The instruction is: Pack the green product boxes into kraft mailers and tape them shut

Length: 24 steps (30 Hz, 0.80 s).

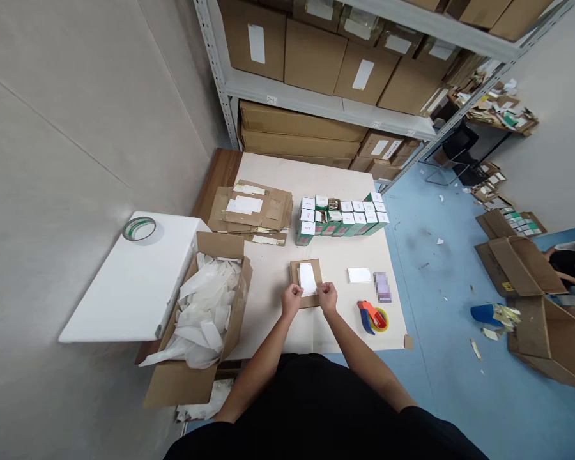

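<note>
A small flat brown cardboard box (298,271) with a white label (307,278) lies on the table in front of me. My left hand (291,299) is closed on the box's near left edge. My right hand (326,297) is closed on its near right edge. Both hands pinch the near side of the box, knuckles up. A stack of white labels (359,275) lies just right of the box. An orange and blue tape dispenser (372,317) rests by my right forearm.
Green and white small boxes (340,217) stand in rows at the table's far side, beside flattened cardboard (252,214). An open carton of white paper scraps (206,313) stands at my left. A tape roll (138,229) lies on a white board. Shelves hold brown cartons (316,57). Another person (572,262) sits at far right.
</note>
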Each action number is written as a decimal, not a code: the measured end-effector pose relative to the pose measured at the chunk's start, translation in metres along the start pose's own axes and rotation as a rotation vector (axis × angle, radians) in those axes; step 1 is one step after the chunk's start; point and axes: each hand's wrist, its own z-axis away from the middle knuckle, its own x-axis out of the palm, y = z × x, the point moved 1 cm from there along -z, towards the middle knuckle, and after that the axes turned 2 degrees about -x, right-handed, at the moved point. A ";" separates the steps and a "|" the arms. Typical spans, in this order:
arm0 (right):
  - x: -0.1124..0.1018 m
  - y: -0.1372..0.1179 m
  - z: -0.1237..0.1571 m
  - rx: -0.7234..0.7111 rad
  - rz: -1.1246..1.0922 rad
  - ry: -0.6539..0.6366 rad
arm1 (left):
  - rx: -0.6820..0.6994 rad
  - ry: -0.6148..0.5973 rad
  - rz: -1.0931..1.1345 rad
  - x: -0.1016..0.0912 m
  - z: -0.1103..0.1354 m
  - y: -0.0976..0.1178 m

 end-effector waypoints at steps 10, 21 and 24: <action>-0.002 -0.003 0.003 0.023 0.168 0.055 | -0.104 0.058 -0.225 0.012 0.003 0.000; 0.002 -0.003 0.002 0.038 0.294 0.035 | -0.202 0.075 -0.358 0.020 -0.001 0.001; 0.003 -0.002 0.003 0.029 0.304 0.020 | -0.200 0.064 -0.372 0.020 -0.003 0.000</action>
